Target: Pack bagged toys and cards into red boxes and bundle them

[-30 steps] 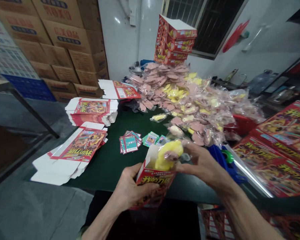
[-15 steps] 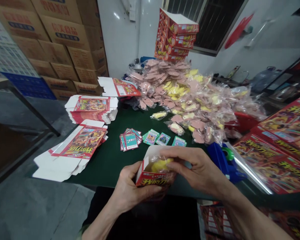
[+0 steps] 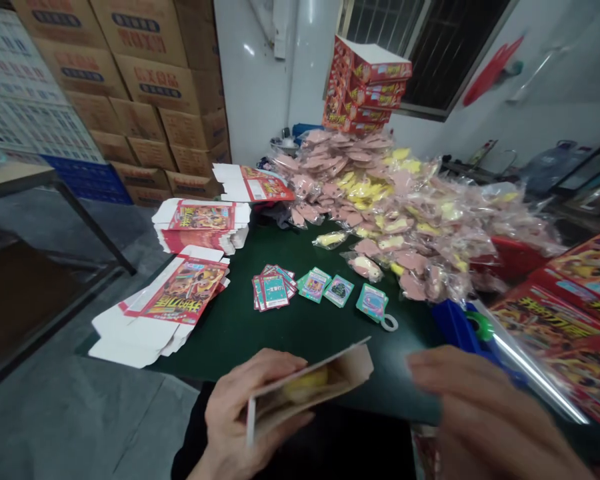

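"Around the open, pale cardboard box (image 3: pixel 341 380), how do the left hand (image 3: pixel 237 403)'s fingers (image 3: pixel 280 361) stand?"

"Clamped on it from nine o'clock; a blurred yellow item (image 3: pixel 307 385) lies within."

"And the right hand (image 3: pixel 495 413)?"

"At three o'clock, apart from the box, too blurred to tell whether its fingers are apart or together."

"On the dark green desk (image 3: pixel 300 333) beyond?"

"A white ring (image 3: pixel 395 325) at two o'clock by the corner of teal-edged rectangular cards (image 3: pixel 373 301); at one, heaped pink and yellow pieces in clear plastic (image 3: pixel 380 200)."
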Demonstrator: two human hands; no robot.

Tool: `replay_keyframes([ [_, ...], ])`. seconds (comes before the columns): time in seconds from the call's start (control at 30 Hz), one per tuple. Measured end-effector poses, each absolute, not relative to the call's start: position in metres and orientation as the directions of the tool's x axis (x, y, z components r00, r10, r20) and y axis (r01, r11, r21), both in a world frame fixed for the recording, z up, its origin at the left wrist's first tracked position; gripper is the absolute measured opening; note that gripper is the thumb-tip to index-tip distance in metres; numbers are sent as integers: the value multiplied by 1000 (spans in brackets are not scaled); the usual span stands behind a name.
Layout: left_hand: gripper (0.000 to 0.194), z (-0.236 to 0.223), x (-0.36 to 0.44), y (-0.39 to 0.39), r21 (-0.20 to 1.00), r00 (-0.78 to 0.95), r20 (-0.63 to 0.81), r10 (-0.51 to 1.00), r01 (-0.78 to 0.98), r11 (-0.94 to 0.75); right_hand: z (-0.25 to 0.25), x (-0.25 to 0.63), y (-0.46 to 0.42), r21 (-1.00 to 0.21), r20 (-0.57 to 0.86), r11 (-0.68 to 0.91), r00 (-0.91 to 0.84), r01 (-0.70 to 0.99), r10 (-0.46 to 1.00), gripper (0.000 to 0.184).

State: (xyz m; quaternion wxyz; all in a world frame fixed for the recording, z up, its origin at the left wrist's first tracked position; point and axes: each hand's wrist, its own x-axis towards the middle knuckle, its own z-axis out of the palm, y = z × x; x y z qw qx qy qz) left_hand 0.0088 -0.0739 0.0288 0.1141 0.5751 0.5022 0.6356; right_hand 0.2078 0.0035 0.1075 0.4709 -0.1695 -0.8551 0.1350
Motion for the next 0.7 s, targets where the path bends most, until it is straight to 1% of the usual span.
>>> replay_keyframes([
  [0.07, 27, 27, 2, -75, 754, -250, 627, 738, 434, -494, 98, 193, 16, -489, 777, 851, -349, 192, 525, 29],
  [0.1, 25, 24, -1, -75, 760, -225, 613, 758, 430, -487, 88, 180, 28, -513, 764, 837, -343, 191, 546, 24],
  [0.13, 24, 21, -4, -75, 767, -205, 599, 774, 424, -482, 76, 163, 43, -530, 726, 826, -400, 194, 560, 18],
  [0.17, 23, 18, -6, -75, 774, -193, 588, 785, 415, -478, 61, 145, 59, -522, 682, 832, -494, 187, 539, 16],
  [0.2, 24, 15, -7, -75, 777, -189, 588, 787, 403, -483, 44, 127, 75, -476, 630, 858, -606, 193, 486, 16],
  [0.23, 25, 12, -8, -75, 774, -190, 597, 780, 391, -497, 28, 110, 91, -400, 529, 888, -734, 226, 425, 17],
  [0.3, 28, 8, -8, -75, 776, -203, 604, 771, 369, -511, -1, 81, 116, -345, 423, 916, -837, 204, 346, 29],
  [0.37, 29, 6, -8, -75, 790, -214, 592, 777, 342, -508, -18, 62, 134, -312, 337, 934, -899, 173, 279, 40],
  [0.43, 30, 4, -8, -75, 801, -217, 582, 783, 319, -507, -25, 51, 145, -289, 258, 946, -940, 145, 223, 37],
  [0.5, 31, 5, -9, -74, 805, -216, 579, 786, 307, -508, -23, 46, 154, -267, 195, 956, -964, 124, 180, 27],
  [0.63, 28, 8, -10, -73, 816, -210, 558, 803, 312, -486, -14, 45, 160, -211, 140, 971, -979, 114, 145, 10],
  [0.7, 27, 10, -10, -73, 820, -209, 551, 808, 314, -478, -13, 45, 153, -174, 149, 976, -976, 131, 157, 15],
])
